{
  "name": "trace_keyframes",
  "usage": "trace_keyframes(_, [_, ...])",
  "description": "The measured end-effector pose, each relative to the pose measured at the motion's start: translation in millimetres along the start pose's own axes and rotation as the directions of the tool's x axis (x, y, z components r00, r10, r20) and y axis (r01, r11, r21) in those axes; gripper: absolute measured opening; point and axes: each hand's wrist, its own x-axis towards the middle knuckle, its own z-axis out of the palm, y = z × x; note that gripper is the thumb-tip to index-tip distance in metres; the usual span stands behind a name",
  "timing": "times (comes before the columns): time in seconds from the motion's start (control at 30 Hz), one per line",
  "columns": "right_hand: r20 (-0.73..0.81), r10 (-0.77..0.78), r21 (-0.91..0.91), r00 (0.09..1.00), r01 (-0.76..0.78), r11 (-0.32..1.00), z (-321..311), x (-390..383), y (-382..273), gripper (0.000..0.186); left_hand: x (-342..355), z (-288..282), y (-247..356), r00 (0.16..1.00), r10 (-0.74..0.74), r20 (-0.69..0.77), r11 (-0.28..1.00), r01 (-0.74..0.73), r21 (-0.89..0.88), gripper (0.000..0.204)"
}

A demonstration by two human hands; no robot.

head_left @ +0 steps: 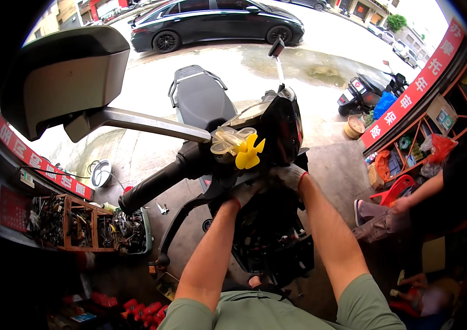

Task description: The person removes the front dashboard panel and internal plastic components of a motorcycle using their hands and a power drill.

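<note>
I face a black scooter with a dark seat (200, 99), a mirror (65, 85) on a metal stem and a black grip (153, 181). A yellow pinwheel (250, 151) with clear plastic parts sits on the handlebar. Below it, my left hand (247, 191) and my right hand (290, 176), in pale gloves with red cuffs, reach into the shadowed front of the scooter (266, 231); their fingers are mostly hidden, so what they touch or hold is unclear. A black brake lever (184, 212) curves down left of my left forearm.
Parts racks (82, 223) and a bucket (101, 174) stand left. Right are cluttered shelves (409, 151), a red chair (395, 190), a standing person (428, 198) and another person low down (431, 300). A parked scooter (371, 93) and a dark car (217, 30) are outside.
</note>
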Motion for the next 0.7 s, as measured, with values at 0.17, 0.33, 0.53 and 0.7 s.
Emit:
trace_keyframes(0.17, [0.012,-0.005,-0.091,1.0,0.006,0.996,-13,11,7,0.02,-2,1,7,1.0,0.005,-0.026,0.999,-0.004,0.047,0.049])
trace_keyframes(0.33, [0.003,0.019,0.115,1.0,-0.02,0.993,-1,4,2,0.024,-2,7,-2,0.994,-0.098,-0.055,0.994,0.101,0.044,0.06])
trace_keyframes(0.53, [0.043,0.072,0.187,0.996,-0.078,0.979,-5,3,-1,0.028,1,8,-5,0.996,-0.079,-0.034,0.997,0.08,0.02,0.057])
trace_keyframes(0.7, [0.048,0.056,0.173,0.997,-0.064,0.983,-2,-2,-4,0.027,3,12,-12,0.994,-0.109,-0.009,0.994,0.109,-0.005,0.055])
